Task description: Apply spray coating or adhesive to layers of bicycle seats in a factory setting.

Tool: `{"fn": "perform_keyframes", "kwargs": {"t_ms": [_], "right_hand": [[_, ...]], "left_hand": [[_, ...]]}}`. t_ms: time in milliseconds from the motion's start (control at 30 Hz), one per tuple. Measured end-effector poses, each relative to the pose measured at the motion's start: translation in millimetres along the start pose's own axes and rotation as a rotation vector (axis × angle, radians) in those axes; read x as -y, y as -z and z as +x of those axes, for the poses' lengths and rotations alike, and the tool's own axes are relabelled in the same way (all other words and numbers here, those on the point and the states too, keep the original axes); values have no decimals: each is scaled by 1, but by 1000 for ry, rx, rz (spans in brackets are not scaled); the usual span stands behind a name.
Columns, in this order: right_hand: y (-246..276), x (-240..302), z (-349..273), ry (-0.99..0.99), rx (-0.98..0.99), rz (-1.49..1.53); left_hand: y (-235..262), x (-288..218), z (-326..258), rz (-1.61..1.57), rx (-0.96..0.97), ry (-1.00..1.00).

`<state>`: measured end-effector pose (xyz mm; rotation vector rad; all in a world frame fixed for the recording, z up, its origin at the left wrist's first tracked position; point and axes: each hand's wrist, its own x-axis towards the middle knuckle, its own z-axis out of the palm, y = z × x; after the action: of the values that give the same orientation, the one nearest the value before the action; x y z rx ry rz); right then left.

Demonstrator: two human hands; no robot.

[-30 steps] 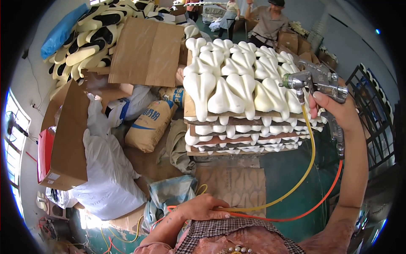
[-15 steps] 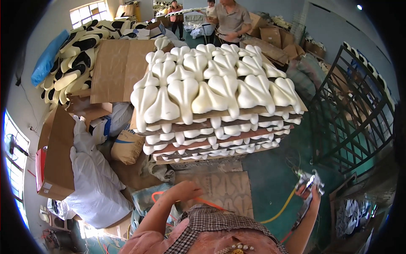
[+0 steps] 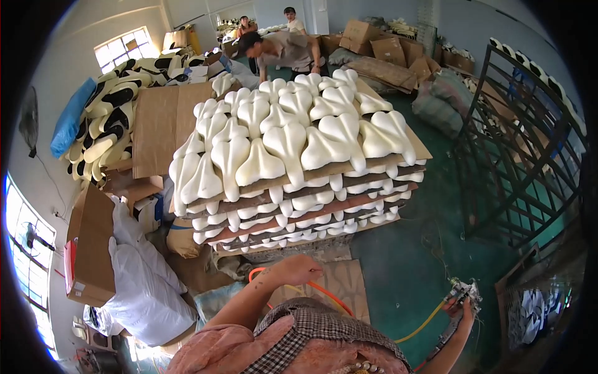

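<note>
My right hand (image 3: 460, 308) grips a metal spray gun (image 3: 465, 292) out at the right, with a yellow hose (image 3: 423, 327) trailing from it toward my body. In front of my chest, my left hand (image 3: 302, 269) is closed with its fingers curled; what they hold, if anything, is hidden. An orange hose (image 3: 330, 294) loops behind and below that wrist. Beyond my hands stands a tall stack of boards bearing rows of cream-white foam bicycle-saddle shapes (image 3: 286, 146). Neither hand touches the stack.
A co-worker (image 3: 286, 53) leans over the stack's far side; two more people are behind. A black metal rack (image 3: 523, 149) stands at right. White sacks (image 3: 140, 280), an open cardboard box (image 3: 93, 246) and piled foam pieces (image 3: 115, 106) lie at left. Flat cardboard (image 3: 342, 283) covers floor before the stack.
The co-worker has gone from standing upright to bending toward the stack. The view has turned, so the stack appears farther left. My left hand is still closed, my right still on the spray gun.
</note>
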<state>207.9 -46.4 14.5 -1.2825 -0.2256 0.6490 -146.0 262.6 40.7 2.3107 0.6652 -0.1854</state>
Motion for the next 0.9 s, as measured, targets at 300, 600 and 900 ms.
{"fn": "perform_keyframes", "kwargs": {"t_ms": [300, 600, 900], "right_hand": [[-40, 2, 37, 18, 109, -60], [-55, -9, 44, -11, 184, -89], [-37, -14, 42, -40, 138, -64]], "left_hand": [[-3, 10, -11, 1, -82, 19], [-9, 21, -15, -100, -123, 227], [-18, 38, 7, -77, -132, 122]]}}
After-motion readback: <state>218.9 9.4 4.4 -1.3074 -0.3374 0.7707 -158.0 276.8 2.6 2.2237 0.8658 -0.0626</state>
